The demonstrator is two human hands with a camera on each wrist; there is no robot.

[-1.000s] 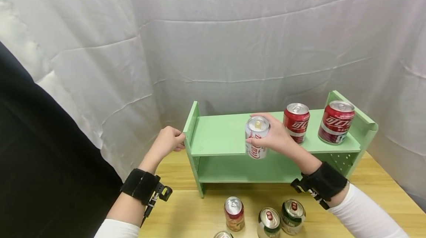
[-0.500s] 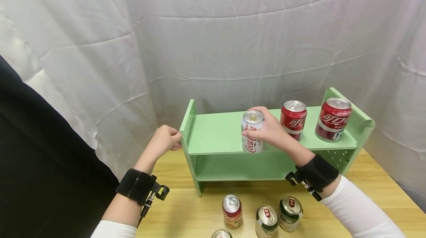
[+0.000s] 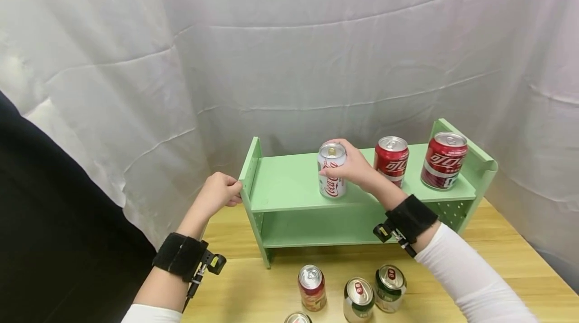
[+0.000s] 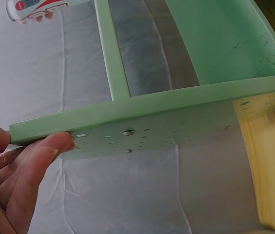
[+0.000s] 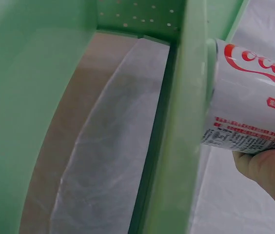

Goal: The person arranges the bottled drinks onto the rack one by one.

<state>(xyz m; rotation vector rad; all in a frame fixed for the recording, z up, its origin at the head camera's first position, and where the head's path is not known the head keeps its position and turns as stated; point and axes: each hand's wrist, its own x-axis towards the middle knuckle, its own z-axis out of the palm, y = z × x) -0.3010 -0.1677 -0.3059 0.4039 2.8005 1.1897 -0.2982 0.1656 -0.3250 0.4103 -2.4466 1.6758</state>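
Right grip (image 3: 355,166), arm slanting inward, curled round upright white can (image 3: 331,190); left grip (image 3: 220,191) pinching green side panel (image 3: 250,170).

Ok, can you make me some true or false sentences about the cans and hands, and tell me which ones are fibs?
1. The right hand holds a white can. True.
2. The left hand touches nothing. False: it pinches the side panel of the green rack.
3. Two red cans stand on the upper board. True.
4. Every can is up on the rack. False: other cans stand on the wooden table.
5. The wrist straps are white. False: they are black.
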